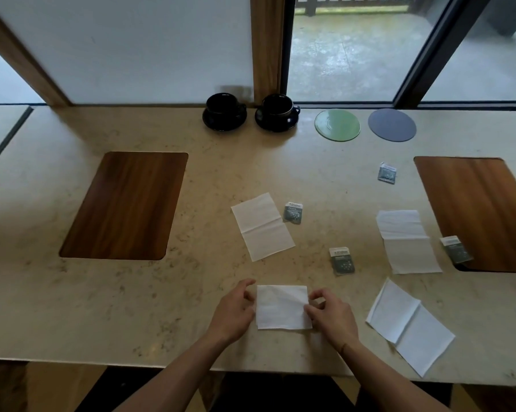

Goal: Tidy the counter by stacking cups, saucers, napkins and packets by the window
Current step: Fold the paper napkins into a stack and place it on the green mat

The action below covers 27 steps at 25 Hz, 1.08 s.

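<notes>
A folded white napkin [282, 307] lies near the front edge of the stone counter [191, 292]. My left hand [234, 310] touches its left edge and my right hand [331, 315] pinches its right edge. Three more napkins lie unfolded: one in the middle [262, 226], one to the right [407, 242], one at the front right [410, 325]. Several grey packets are scattered about: [293, 212], [342, 261], [387, 173], [455, 249]. By the window stand two black cups on black saucers [224, 111] [277, 112], a green saucer [337, 125] and a grey saucer [392, 124].
Two wooden inlays are set into the counter, one at the left [126, 205] and one at the right [483, 209]. A wooden window post [267, 46] rises behind the cups. The counter's front edge runs just below my wrists.
</notes>
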Each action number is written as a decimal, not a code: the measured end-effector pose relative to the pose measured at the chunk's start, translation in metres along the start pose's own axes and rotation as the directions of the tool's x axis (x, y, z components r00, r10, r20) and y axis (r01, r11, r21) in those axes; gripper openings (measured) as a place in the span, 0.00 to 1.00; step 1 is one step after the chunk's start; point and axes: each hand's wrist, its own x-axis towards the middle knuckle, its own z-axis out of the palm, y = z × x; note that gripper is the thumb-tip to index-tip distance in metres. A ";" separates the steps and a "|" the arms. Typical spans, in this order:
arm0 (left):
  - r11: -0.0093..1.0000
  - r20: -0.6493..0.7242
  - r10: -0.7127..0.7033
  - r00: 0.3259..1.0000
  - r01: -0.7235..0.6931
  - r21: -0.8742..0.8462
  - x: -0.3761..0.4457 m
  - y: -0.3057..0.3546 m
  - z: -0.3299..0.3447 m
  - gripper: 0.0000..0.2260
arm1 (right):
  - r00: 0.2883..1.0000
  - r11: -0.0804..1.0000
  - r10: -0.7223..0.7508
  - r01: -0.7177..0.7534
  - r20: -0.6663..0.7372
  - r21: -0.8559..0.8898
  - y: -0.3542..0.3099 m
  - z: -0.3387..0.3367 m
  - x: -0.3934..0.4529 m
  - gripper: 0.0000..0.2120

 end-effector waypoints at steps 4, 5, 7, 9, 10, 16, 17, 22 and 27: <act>1.000 0.021 0.005 1.000 -0.005 -0.014 0.000 0.002 -0.002 0.26 | 1.000 0.999 -0.006 0.007 -0.023 0.034 -0.003 0.002 0.000 0.05; 1.000 0.024 0.007 1.000 -0.006 -0.021 0.001 0.003 -0.003 0.26 | 1.000 0.999 -0.012 0.013 -0.027 0.042 -0.004 0.003 0.000 0.05; 0.999 0.035 0.008 0.999 -0.006 -0.032 0.003 0.003 -0.004 0.26 | 0.999 0.998 -0.027 0.028 -0.034 0.048 -0.005 0.004 -0.001 0.05; 0.999 0.044 0.008 0.999 -0.006 -0.038 0.004 0.002 -0.005 0.26 | 0.998 0.999 -0.041 0.042 -0.044 0.024 -0.006 0.006 -0.002 0.06; 0.999 0.045 0.010 0.999 -0.008 -0.038 0.004 0.001 -0.006 0.26 | 0.998 0.999 -0.048 0.049 -0.048 0.003 -0.007 0.006 -0.002 0.06; 0.999 0.013 0.044 0.999 -0.043 -0.025 0.012 -0.004 -0.008 0.23 | 0.984 0.962 -0.121 0.084 -0.128 -0.260 -0.012 -0.001 -0.007 0.09; 0.998 0.001 0.063 0.998 -0.063 -0.001 0.014 -0.003 -0.007 0.22 | 0.982 0.959 -0.124 0.082 -0.141 -0.271 -0.010 -0.005 -0.009 0.09; 0.980 0.019 0.179 0.984 -0.180 0.084 0.024 0.019 0.008 0.17 | 0.977 0.956 -0.109 0.051 -0.186 -0.290 0.007 -0.033 -0.011 0.10; 0.958 0.072 0.239 0.968 -0.247 0.147 0.026 0.058 0.043 0.12 | 0.945 0.947 -0.188 0.103 -0.266 -0.303 0.041 -0.083 -0.004 0.08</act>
